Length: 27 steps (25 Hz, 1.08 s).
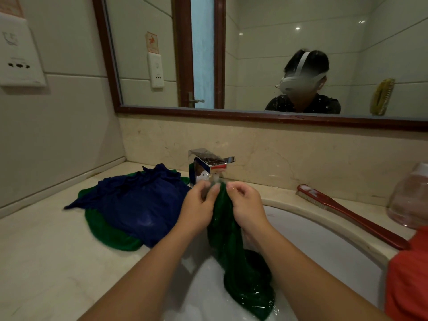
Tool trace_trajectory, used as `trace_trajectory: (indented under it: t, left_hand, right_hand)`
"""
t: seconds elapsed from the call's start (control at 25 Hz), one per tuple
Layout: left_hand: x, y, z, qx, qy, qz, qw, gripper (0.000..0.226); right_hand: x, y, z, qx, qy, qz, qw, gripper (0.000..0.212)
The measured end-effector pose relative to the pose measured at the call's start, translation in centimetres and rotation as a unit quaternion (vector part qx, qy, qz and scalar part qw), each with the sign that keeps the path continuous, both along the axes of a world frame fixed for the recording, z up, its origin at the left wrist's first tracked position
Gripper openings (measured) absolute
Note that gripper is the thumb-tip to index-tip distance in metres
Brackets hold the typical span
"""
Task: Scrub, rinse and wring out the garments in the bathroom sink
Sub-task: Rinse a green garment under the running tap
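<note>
Forearms [143, 274] span the sink [324, 239], left hand [196, 209] and right hand [247, 209] fingers [214, 193] pinching the green garment [234, 251] under the tap [206, 165], blue garment [139, 202] and brush [347, 214] flanking on the bench [46, 251].

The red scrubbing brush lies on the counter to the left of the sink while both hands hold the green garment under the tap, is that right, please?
Not quite: in the head view the red scrubbing brush lies on the counter to the right of the sink, not the left. The left hand and right hand do hold the green garment under the tap.
</note>
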<state>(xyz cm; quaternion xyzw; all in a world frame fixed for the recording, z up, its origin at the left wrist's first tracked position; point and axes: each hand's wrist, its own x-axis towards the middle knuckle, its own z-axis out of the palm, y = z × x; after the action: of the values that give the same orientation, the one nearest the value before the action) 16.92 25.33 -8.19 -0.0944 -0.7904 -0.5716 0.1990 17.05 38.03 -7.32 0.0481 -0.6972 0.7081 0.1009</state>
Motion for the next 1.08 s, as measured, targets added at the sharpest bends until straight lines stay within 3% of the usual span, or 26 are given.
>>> trace_trajectory:
  t: [0.24,0.4,0.64,0.88,1.08]
  left_hand:
    - [0.6,-0.2,0.4,0.030,0.017,0.040,0.999,0.027]
    - [0.9,-0.2,0.9,0.048,0.015,0.036,0.998,0.028]
    - [0.3,-0.1,-0.2,-0.042,-0.135,-0.062,0.988,0.053]
    - [-0.2,0.0,-0.3,-0.032,0.011,0.067,0.997,0.051]
    - [-0.2,-0.1,-0.4,0.005,0.010,0.087,0.996,0.043]
  right_hand:
    - [0.6,-0.5,-0.3,0.095,0.017,0.036,0.995,0.023]
    - [0.3,0.3,0.3,0.070,0.006,0.006,0.997,0.027]
    - [-0.1,0.2,1.8,0.003,0.021,0.008,1.000,0.032]
    - [-1.0,0.6,0.1,0.091,-0.039,-0.052,0.994,0.038]
    - [0.3,-0.6,-0.4,0.127,-0.022,0.009,0.992,0.022]
